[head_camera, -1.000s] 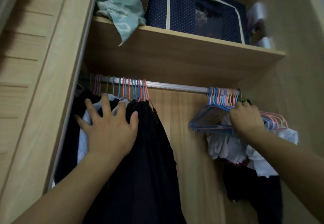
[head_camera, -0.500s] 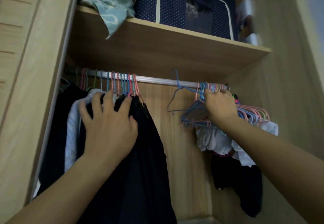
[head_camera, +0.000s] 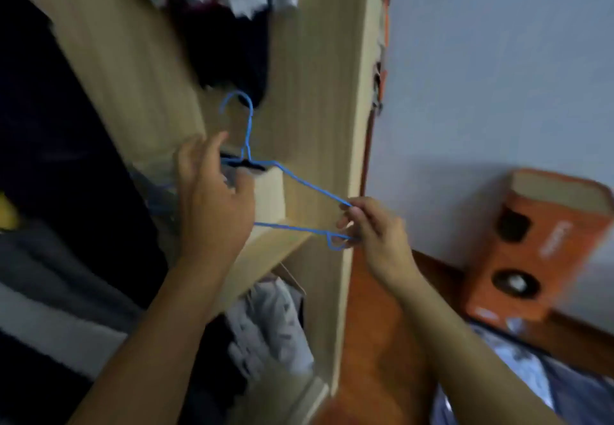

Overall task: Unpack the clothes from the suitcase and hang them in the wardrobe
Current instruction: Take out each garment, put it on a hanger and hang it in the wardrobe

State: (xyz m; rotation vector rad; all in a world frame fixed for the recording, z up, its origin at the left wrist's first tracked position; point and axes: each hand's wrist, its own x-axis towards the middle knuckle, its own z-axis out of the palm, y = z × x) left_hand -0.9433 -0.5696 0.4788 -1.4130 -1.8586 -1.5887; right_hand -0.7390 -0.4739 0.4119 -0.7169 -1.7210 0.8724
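Two hands are gripping a blue hanger before the blurred wardrobe: left hand covering its left end, right hand pinching its right corner.

The light is dim and flat, with a bluish cast. The pale wall to the right of the wardrobe is the brightest area, evenly lit, without glare. Left of the wardrobe's side panel, the interior sinks into deep shadow where dark clothes lose all detail. Motion blur softens the whole frame; the orange box beyond the wardrobe is smeared, its print unreadable. Straight edges lean and bow toward the frame's borders.
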